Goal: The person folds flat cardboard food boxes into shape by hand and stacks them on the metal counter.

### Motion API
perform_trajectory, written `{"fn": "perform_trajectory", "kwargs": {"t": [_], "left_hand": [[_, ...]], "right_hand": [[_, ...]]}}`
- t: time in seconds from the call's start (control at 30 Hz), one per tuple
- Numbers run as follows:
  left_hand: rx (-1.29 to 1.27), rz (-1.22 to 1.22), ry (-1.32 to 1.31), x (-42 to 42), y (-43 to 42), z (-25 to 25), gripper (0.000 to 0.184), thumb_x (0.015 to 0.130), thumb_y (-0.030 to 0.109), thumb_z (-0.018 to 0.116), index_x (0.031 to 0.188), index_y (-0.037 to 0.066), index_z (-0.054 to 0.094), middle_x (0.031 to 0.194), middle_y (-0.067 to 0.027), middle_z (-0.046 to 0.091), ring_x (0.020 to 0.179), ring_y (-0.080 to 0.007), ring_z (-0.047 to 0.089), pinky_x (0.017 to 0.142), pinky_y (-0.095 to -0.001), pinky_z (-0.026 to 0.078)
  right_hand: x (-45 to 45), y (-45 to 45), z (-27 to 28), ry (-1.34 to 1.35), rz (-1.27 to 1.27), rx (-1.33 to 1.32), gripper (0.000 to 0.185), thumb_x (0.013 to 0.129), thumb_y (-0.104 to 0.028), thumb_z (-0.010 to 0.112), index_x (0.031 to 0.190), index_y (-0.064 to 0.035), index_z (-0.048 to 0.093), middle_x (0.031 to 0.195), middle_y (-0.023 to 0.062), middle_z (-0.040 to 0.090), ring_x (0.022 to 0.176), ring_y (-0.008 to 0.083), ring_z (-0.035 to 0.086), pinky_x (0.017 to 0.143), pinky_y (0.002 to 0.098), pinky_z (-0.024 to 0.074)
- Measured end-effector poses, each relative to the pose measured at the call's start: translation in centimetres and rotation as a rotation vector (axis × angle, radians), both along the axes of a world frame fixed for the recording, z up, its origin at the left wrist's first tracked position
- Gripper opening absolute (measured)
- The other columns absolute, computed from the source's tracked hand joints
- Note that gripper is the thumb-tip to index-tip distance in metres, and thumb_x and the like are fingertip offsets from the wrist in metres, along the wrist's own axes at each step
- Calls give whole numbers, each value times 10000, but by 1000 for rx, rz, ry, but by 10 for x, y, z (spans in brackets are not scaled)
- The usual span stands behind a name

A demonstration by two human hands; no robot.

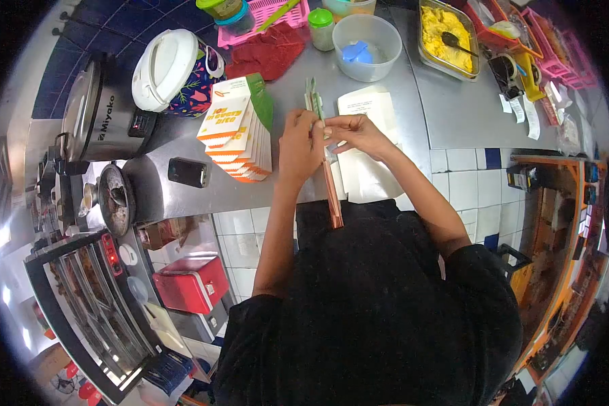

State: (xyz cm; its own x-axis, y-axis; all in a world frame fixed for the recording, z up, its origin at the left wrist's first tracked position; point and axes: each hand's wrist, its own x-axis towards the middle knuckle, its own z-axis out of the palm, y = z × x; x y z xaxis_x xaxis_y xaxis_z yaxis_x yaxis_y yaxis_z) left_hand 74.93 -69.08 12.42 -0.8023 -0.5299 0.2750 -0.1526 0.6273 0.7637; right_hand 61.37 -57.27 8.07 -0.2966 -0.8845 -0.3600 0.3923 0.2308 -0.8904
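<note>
Your left hand (300, 145) grips the folded card (333, 193), fingers curled; your right hand (357, 134) pinches its edge, fingertips nearly together, beside pale paper (368, 176).

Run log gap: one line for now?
left hand: holds thin green-brown layered paperboard | right hand: touches it | steel table: overlapping orange-white printed cartons

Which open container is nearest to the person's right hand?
The round, translucent plastic bowl holding a blue object; the clear rectangular container of yellow food stands farther from the right hand.
</note>
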Motion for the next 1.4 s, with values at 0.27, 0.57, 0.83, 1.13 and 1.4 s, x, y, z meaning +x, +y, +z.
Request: {"fn": "perform_trajectory", "kwargs": {"t": [0.27,0.57,0.83,1.13,1.4], "left_hand": [[-9,6,8,0,-1,-2,120,930,92,570,1015,8,572,1030,-164,570,789,-300,593,649,-374,489],[-8,12,-47,1,-2,2,126,922,122,596,998,26,567,1093,-191,562,787,-343,652,652,-425,538],[17,4,-3,0,-2,1,95,912,50,553,997,8,552,994,-176,557,834,-334,584,697,-404,479],[-38,4,-27,1,-3,0,147,891,2,512,1031,18,553,1061,-194,551,920,-379,595,767,-436,487],[13,13,-2,0,2,6,111,911,52,560,1015,13,560,1054,-186,555,867,-346,602,704,-394,498]], "right_hand": [[0,1,0,-11,-4,-17,479,895,-297,733,1254,3,628,1079,131,704,975,216,706,757,334,616],[1,0,-2,-15,-12,-14,461,898,-277,731,1246,8,631,1074,130,707,964,211,707,750,335,619],[0,-1,-2,-28,-4,-19,446,900,-269,728,1246,-2,634,1077,127,707,961,207,709,753,339,621],[1,0,-1,-29,-15,-3,447,905,-265,724,1256,-5,628,1081,122,706,961,214,710,753,339,621],[2,1,4,-9,-8,-12,440,907,-299,722,1238,-18,649,1075,125,704,969,217,704,756,337,621]]}}
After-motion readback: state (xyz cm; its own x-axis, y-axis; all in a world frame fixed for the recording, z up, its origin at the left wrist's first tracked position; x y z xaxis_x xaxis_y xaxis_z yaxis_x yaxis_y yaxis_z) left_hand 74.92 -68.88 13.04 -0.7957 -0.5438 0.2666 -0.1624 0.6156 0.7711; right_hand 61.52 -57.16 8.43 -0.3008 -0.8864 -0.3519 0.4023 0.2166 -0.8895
